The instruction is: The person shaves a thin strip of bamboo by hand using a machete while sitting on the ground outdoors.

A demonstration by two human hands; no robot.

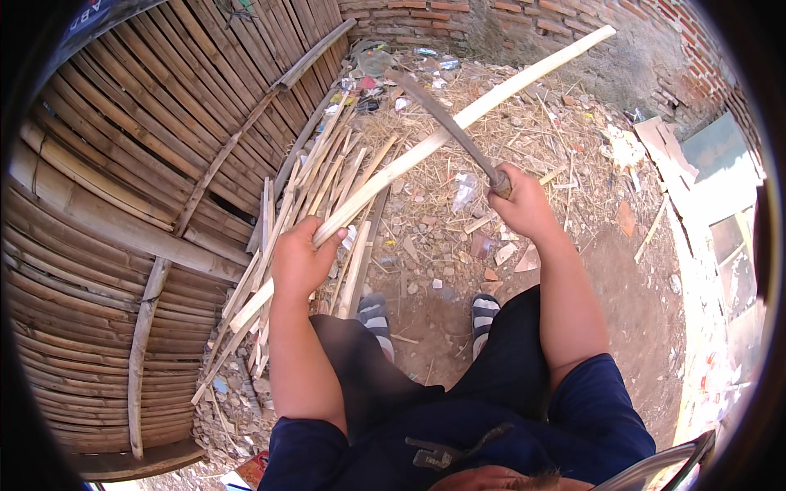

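A long pale strip of split bamboo (508, 92) slants from the lower left up to the far right. Near its lower end my left hand (301, 258) is closed round it. My right hand (521, 202) grips the handle of a machete (446, 121), whose dark blade points up and to the left. The blade crosses over the strip beyond its middle; whether it touches the wood I cannot tell. Below my left hand, several more bamboo strips (327, 168) lie in a loose pile on the ground.
A bamboo-slat wall (139, 123) rises on the left, and a brick wall (426, 18) stands at the far end. Shavings, stones and litter cover the dirt ground (589, 303). Flat panels (725, 155) lean at the right. My feet in striped socks (377, 321) are below my hands.
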